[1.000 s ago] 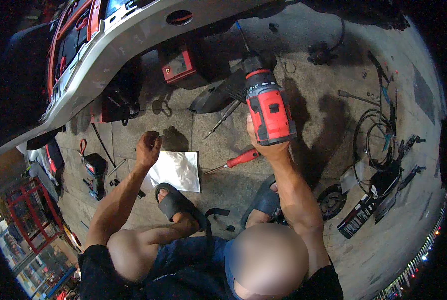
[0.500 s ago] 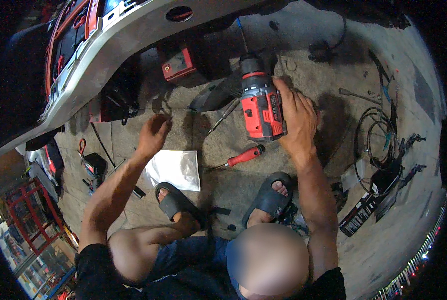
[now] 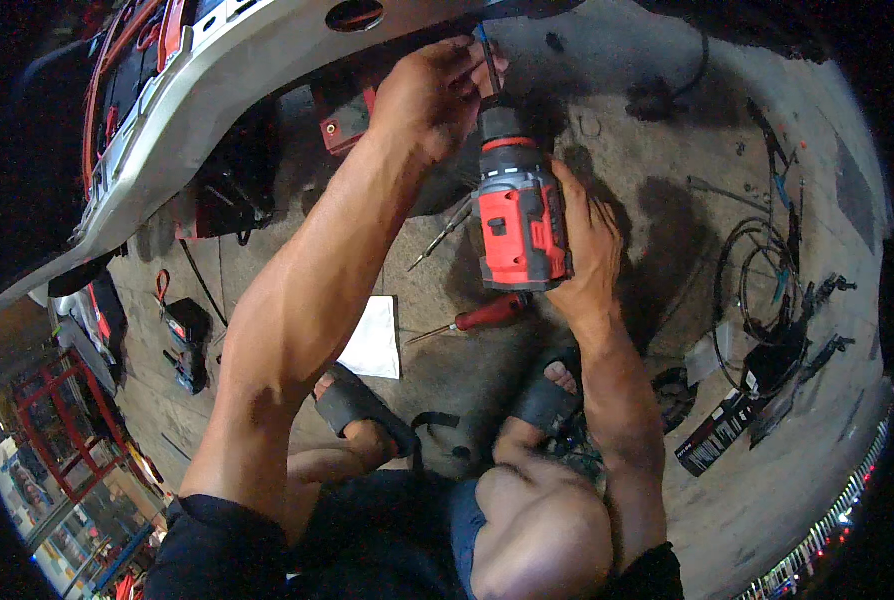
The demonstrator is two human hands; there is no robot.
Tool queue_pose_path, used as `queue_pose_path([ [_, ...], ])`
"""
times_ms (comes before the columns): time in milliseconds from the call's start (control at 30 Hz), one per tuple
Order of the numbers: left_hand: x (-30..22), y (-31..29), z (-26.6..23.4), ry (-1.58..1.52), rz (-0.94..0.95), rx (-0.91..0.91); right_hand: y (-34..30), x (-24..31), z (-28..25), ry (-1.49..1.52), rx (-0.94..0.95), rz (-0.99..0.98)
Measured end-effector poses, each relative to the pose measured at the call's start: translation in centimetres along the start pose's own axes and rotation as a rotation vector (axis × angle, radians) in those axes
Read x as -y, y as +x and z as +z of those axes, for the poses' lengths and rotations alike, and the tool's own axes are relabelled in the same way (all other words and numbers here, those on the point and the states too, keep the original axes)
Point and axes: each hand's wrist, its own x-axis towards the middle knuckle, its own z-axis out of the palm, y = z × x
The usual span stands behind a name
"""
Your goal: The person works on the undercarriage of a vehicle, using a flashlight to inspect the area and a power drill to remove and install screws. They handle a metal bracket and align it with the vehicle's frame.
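My right hand (image 3: 589, 245) is closed around the handle of a red and black cordless drill (image 3: 520, 215), holding it up over the floor. From its chuck, a long thin drill bit (image 3: 491, 65) points away from me, toward the underside of a pale vehicle panel (image 3: 212, 85). My left hand (image 3: 432, 95) reaches forward to this bit, its fingers curled about the shaft ahead of the chuck; the palm side is partly hidden. Beneath the drill, a screwdriver with a red handle (image 3: 489, 312) lies on the floor.
A red box (image 3: 342, 125) stands under the panel, partly behind my left forearm. A metal rod-like tool (image 3: 440, 235) and a white sheet (image 3: 375, 340) lie between me and the panel. Coiled cables (image 3: 742, 265) and a black printed box (image 3: 715, 435) are at the right.
My left hand has moved forward and right, from above the white sheet to the drill bit. The drill in my right hand has barely shifted.
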Motion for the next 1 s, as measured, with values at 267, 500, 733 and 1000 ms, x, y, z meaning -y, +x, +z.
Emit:
queue_pose_path([
  [267, -0.5, 0.3, 0.3, -0.081, -0.006, -0.049, -0.2, -0.7, 1.1, -0.014, -0.018, -0.005],
  [500, -1.1, 0.9, -0.3, -0.276, -0.14, 0.151, -0.4, -0.6, 1.0, 0.008, -0.031, -0.003],
  [733, -0.9, 1.3, -0.6, -0.252, -0.105, 0.182, -0.6, -0.6, 1.1, 0.053, -0.044, 0.017],
  [1000, -1.5, 1.5, -0.2, -0.186, -0.15, 0.154, -1.1, -0.6, 1.3, -0.085, -0.001, 0.023],
])
